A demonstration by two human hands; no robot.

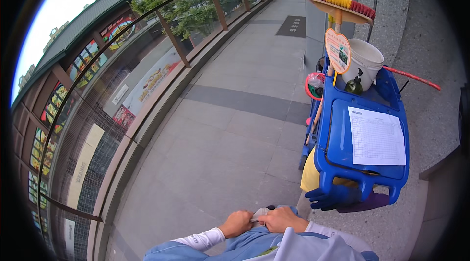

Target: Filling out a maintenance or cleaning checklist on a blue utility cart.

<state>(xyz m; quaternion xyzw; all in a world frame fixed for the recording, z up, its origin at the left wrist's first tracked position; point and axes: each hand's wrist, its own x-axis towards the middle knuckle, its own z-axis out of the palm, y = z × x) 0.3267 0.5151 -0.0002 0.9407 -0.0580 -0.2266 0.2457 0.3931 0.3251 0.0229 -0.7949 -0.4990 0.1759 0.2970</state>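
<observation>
Near the bottom of the head view, my left hand (238, 223) and my right hand (282, 219) are close together in front of my body. Both grip a small whitish piece of cloth or strap (259, 215) between them; its exact kind cannot be told. Blue clothing (253, 239) lies below the hands, and white sleeves cover both forearms. To the right stands a blue plastic cleaning cart (336, 140), apart from my hands. A printed sheet (378, 136) lies on its lid, and a dark blue glove (326, 196) hangs from its handle end.
The cart holds a white bucket (363, 61), a green pump bottle (354, 85), a broom with red and yellow bristles (341, 2) and a heart-shaped sign (337, 51). A glass railing (170, 39) lines the tiled walkway at left; a grey pillar (319, 15) stands behind the cart.
</observation>
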